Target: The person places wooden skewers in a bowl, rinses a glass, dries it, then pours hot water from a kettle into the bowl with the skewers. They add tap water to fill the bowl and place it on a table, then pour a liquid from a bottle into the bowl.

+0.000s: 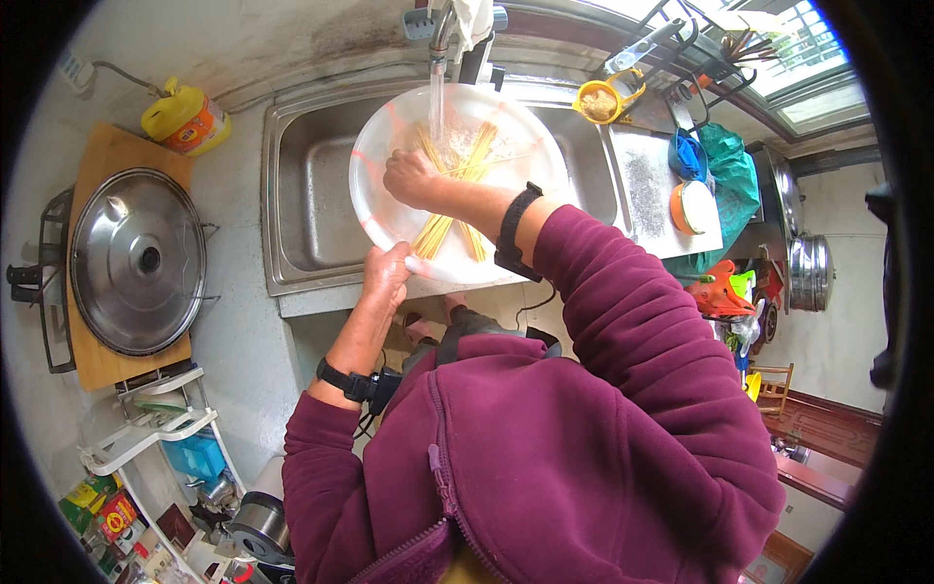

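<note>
A large white plastic basin [372,219] with pinkish-red streaks rests over the sink, tilted toward me. My left hand [388,274] grips its near-left rim. Inside, bundles of thin, pale bamboo sticks [438,232] cross one another in an X. My right hand [414,177] is over the basin's left part with its fingers curled. One thin stick lies close beside that hand, but whether the fingers hold anything is hidden. From the faucet [441,44] a stream of water [436,102] runs into the basin, splashing among the sticks.
The steel double sink [314,182] lies under the basin. A pot lid [139,260] rests on a wooden board [95,365] at left, near a yellow jug [186,120]. Right of the sink are a yellow strainer [600,102], an orange container [692,208] and a green plastic bag [730,175].
</note>
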Tool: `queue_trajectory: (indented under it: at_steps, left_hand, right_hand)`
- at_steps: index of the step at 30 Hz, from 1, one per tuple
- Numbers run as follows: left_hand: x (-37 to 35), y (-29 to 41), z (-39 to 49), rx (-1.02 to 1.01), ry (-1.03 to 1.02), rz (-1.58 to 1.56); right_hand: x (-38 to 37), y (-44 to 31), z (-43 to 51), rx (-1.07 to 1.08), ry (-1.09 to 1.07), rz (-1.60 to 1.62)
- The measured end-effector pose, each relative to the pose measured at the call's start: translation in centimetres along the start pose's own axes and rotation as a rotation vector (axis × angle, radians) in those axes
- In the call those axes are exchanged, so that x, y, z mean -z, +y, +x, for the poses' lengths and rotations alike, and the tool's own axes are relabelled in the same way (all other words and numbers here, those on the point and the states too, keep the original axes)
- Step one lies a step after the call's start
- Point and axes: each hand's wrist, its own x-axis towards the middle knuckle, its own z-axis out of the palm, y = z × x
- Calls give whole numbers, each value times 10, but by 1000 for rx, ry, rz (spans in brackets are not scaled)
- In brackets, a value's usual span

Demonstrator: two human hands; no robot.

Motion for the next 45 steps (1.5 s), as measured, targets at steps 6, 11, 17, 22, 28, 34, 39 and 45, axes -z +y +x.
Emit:
queue_trajectory:
  at_steps: [6,11,17,22,28,34,39,45]
  left_hand:
    - [-4,1,-1,-6,64,-11]
    - [-7,-3,0,-87,50,-104]
    - [0,-6,5,-32,13,-94]
    - [1,-3,5,9,76,-11]
    - [-6,4,-2,27,125,-32]
    - [-3,5,-1,28,149,15]
    - [1,1,3,25,124,50]
    - [8,-1,8,39,99,89]
  right_hand:
    - [11,-2,1,8,-66,27]
    - [94,32,-37,-79,9,136]
    - [180,90,-141,-264,331,218]
    - [138,89,-188,-227,615,528]
    - [91,9,-208,43,532,868]
    - [114,46,-246,-201,764,842]
    - [85,51,-213,-538,717,896]
    - [82,29,-186,-100,756,885]
